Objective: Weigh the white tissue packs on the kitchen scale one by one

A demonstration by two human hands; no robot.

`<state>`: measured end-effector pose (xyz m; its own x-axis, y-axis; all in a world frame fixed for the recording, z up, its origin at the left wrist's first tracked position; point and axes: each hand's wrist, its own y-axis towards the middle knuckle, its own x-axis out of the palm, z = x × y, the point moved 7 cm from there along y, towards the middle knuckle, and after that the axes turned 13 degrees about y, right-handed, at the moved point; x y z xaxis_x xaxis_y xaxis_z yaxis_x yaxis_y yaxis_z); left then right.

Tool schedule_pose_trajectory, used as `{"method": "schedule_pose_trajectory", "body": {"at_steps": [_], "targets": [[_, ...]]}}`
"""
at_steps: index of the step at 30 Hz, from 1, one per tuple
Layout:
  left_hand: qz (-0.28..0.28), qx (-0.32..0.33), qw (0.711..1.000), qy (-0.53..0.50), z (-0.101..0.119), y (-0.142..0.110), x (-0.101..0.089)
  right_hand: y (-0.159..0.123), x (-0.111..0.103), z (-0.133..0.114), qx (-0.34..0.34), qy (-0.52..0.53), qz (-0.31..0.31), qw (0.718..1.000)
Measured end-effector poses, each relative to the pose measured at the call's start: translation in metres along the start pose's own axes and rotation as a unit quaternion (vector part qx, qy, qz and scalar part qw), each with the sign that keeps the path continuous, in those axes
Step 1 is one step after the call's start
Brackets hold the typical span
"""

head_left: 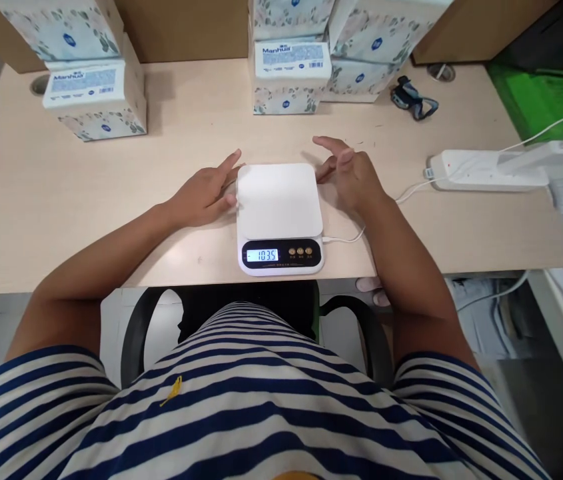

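Observation:
A white digital kitchen scale [280, 200] sits near the front edge of the table, its plate bare. Its lit display [262, 255] reads about 103.5, with what looks like a minus sign before it. My left hand [208, 193] is at the scale's left side, fingers apart, the thumb tip at the plate's edge. On the other side, my right hand [351, 170] is by the upper right edge with its fingers spread. Some fingertips are partly hidden, and I cannot tell whether they touch the scale. Neither hand holds anything.
Tissue packs stand stacked at the back left [96, 100] and back centre [291, 77]. A dark strap [414, 99] lies at the back right. A white power strip [486, 170] rests on the right, and a white cable [346, 239] runs into the scale.

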<state>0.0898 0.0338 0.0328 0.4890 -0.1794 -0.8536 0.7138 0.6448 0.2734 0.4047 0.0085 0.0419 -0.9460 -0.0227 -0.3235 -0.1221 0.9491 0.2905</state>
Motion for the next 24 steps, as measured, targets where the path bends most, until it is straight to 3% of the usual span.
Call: {"method": "schedule_pose_trajectory", "body": {"at_steps": [8, 17, 19, 21, 24], "targets": [[-0.017, 0.046, 0.998, 0.042, 0.015, 0.001, -0.002, -0.001, -0.001, 0.007, 0.025, -0.003, 0.004, 1.000], [-0.007, 0.000, 1.000, -0.019, 0.001, 0.000, 0.001, 0.002, 0.000, 0.015, 0.070, -0.002, 0.017, 0.997], [-0.013, -0.037, 0.998, -0.045, -0.001, -0.001, -0.003, 0.003, 0.006, 0.019, 0.092, 0.027, 0.023, 0.995], [0.006, -0.117, 0.986, -0.118, -0.011, -0.003, -0.011, 0.005, 0.015, 0.022, 0.123, 0.082, 0.026, 0.989], [0.073, -0.254, 0.923, -0.278, -0.043, -0.005, -0.025, 0.014, 0.023, 0.022, 0.156, 0.190, 0.058, 0.968]]}}
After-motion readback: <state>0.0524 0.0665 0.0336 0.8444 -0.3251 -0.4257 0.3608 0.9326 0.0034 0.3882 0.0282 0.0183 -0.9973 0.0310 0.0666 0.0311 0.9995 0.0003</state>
